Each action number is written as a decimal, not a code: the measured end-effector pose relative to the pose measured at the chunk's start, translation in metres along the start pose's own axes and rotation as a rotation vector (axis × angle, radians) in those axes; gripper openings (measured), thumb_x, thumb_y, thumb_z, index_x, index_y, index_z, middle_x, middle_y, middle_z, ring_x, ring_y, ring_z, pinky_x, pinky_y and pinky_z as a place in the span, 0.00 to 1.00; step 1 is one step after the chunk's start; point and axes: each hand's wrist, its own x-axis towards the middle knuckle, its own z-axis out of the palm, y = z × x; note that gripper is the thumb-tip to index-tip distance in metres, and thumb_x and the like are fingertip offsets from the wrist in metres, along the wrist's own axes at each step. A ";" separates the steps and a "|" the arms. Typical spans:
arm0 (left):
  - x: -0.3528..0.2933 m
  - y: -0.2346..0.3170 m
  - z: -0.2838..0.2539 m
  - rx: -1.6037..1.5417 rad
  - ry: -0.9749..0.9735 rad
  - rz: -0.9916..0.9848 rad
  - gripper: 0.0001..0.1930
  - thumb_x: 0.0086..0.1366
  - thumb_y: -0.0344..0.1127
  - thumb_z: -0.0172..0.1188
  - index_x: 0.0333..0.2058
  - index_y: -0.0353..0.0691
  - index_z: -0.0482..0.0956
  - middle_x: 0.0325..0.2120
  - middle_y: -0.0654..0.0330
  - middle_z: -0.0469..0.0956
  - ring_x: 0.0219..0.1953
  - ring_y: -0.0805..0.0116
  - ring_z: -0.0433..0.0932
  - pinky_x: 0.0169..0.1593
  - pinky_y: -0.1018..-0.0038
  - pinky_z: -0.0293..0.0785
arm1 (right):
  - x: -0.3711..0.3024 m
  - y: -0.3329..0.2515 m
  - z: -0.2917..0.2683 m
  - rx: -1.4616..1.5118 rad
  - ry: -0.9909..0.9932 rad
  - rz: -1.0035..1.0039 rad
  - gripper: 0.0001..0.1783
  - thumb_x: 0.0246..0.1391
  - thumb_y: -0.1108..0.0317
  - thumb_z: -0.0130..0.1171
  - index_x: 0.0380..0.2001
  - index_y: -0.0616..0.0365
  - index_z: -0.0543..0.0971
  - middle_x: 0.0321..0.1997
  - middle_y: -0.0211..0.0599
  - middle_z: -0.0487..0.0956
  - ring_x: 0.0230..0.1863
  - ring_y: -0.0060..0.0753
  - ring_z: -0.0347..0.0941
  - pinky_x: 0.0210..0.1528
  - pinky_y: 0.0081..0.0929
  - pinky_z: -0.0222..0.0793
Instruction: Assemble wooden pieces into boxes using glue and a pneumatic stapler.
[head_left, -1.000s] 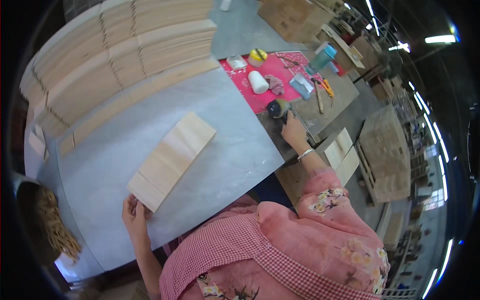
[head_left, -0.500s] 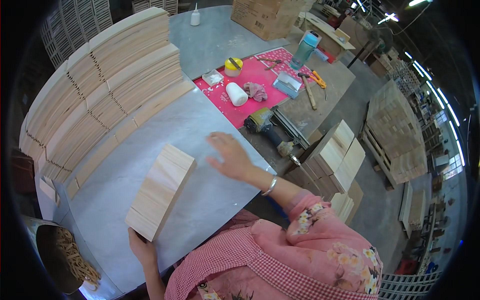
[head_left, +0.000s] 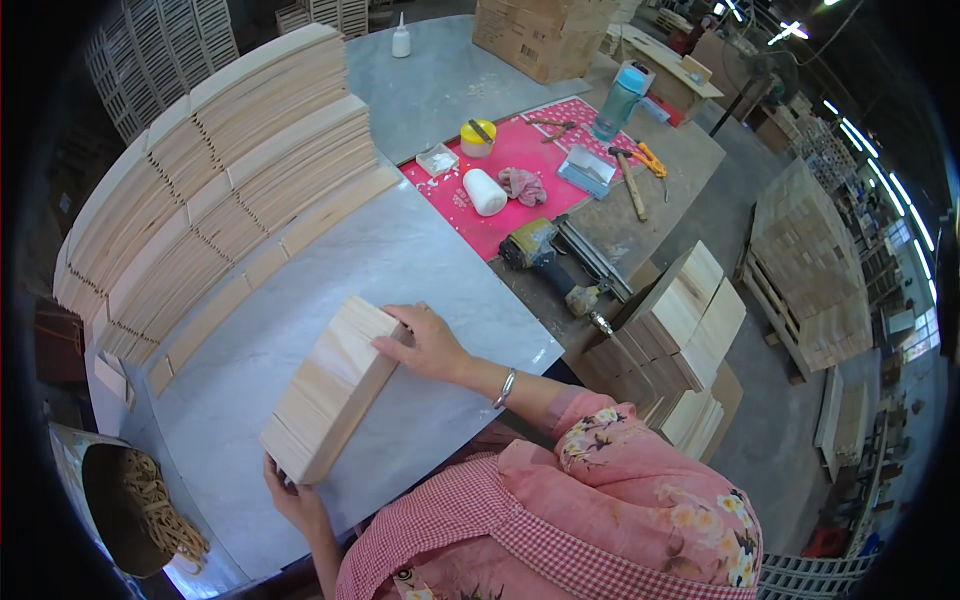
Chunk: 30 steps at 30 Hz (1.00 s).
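Pale wooden block on the grey worktop, long axis running from lower left to upper right between both hands. Left hand, loosely curled, grips the near end; right hand, half open, clasps the far end. Bare surface separates block from stacked boards; the worktop's front edge runs near the left hand.
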 end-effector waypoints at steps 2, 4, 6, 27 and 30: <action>0.018 -0.005 -0.036 0.072 -0.022 -0.051 0.19 0.65 0.24 0.52 0.54 0.32 0.77 0.48 0.54 0.80 0.47 0.63 0.78 0.54 0.73 0.73 | 0.016 -0.011 -0.005 -0.045 0.072 -0.093 0.18 0.56 0.56 0.66 0.41 0.60 0.81 0.36 0.42 0.80 0.35 0.42 0.71 0.42 0.34 0.70; 0.031 0.028 -0.056 -0.278 -0.026 -0.234 0.18 0.68 0.32 0.52 0.54 0.34 0.78 0.45 0.57 0.80 0.44 0.68 0.76 0.49 0.77 0.72 | 0.036 -0.036 -0.021 0.073 -0.034 0.087 0.18 0.58 0.54 0.65 0.31 0.61 0.80 0.27 0.39 0.78 0.27 0.36 0.69 0.34 0.32 0.69; 0.047 0.037 -0.049 -0.309 0.040 -0.254 0.21 0.69 0.39 0.49 0.55 0.35 0.78 0.46 0.60 0.79 0.40 0.73 0.73 0.43 0.77 0.69 | 0.049 -0.063 -0.035 0.087 -0.089 0.190 0.23 0.61 0.52 0.62 0.23 0.61 0.75 0.18 0.33 0.72 0.22 0.28 0.64 0.28 0.30 0.66; 0.160 0.005 -0.002 0.078 0.106 -0.638 0.32 0.70 0.55 0.52 0.49 0.22 0.77 0.45 0.43 0.80 0.43 0.53 0.80 0.50 0.62 0.77 | 0.119 -0.001 0.067 -0.234 -0.182 0.553 0.33 0.58 0.47 0.51 0.29 0.76 0.81 0.33 0.60 0.82 0.37 0.53 0.77 0.47 0.41 0.73; 0.162 0.004 0.005 0.204 0.151 -0.558 0.30 0.69 0.52 0.52 0.45 0.21 0.79 0.41 0.42 0.81 0.41 0.50 0.80 0.49 0.62 0.77 | 0.117 -0.004 0.062 -0.219 -0.193 0.565 0.32 0.58 0.47 0.51 0.28 0.75 0.80 0.32 0.59 0.81 0.36 0.50 0.76 0.46 0.39 0.73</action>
